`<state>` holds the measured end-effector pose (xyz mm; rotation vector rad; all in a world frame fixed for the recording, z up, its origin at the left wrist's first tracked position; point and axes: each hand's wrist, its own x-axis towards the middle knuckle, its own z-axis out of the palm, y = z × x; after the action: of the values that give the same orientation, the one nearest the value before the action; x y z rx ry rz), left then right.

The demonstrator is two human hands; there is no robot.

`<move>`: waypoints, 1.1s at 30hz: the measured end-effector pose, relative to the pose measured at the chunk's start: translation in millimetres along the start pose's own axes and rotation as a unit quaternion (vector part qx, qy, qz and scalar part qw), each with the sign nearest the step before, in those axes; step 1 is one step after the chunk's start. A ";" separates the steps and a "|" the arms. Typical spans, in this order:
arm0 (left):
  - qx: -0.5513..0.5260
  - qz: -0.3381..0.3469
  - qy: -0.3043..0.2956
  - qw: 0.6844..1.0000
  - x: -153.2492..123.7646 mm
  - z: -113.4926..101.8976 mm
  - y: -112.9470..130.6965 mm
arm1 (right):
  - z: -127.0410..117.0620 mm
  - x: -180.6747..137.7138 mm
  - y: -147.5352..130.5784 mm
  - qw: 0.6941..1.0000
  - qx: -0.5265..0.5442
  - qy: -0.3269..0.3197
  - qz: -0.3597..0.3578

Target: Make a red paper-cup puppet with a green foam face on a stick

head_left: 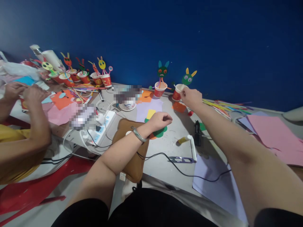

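My right hand is closed at the rim of a red and white paper cup, which has a green paper head with yellow ears above it. My fingers hide part of the rim. To its left stands a similar paper cup with a dark green, blue-eared head. Over some green scalloped paper hovers my left hand, loosely curled, with a gap between thumb and fingers and nothing visible in it. A yellow paper piece lies just behind that hand.
Thread snips, a glue gun and a black cable lie in front. A power strip and brown cushion are left. Coloured sticks and pink paper lie right. A co-worker's hands work far left.
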<state>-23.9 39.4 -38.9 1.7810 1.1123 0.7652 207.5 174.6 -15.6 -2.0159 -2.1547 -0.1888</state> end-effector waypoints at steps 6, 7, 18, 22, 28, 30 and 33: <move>0.010 -0.003 -0.005 1.000 -0.4 -0.5 2.1 | -10.3 -5.3 -4.3 0.999 -0.006 -0.036 0.011; 0.011 -0.002 -0.006 1.000 -0.3 -0.8 1.9 | -11.8 -6.1 -5.4 0.999 -0.004 -0.039 0.014; -0.020 -0.011 0.015 1.000 -0.7 0.6 0.4 | -8.4 -28.9 2.3 0.999 0.031 0.019 -0.012; -0.059 -0.010 0.054 0.997 -1.1 -2.0 -0.5 | -8.2 -41.3 12.7 0.998 -0.003 -0.037 -0.044; -0.123 -0.032 0.107 0.986 -2.3 -6.0 0.3 | -7.0 -49.0 17.2 0.981 -0.048 -0.102 -0.156; -0.134 -0.039 0.114 0.984 -2.7 -6.4 1.7 | -8.1 -47.8 17.4 0.989 -0.036 -0.087 -0.110; -0.149 -0.049 0.117 0.981 -2.4 -6.1 3.3 | -10.1 -41.5 21.0 0.999 0.043 -0.022 -0.017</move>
<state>-28.8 38.6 -33.4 1.4020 1.1581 1.0425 231.4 133.5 -15.6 -1.9563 -2.1842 -0.0544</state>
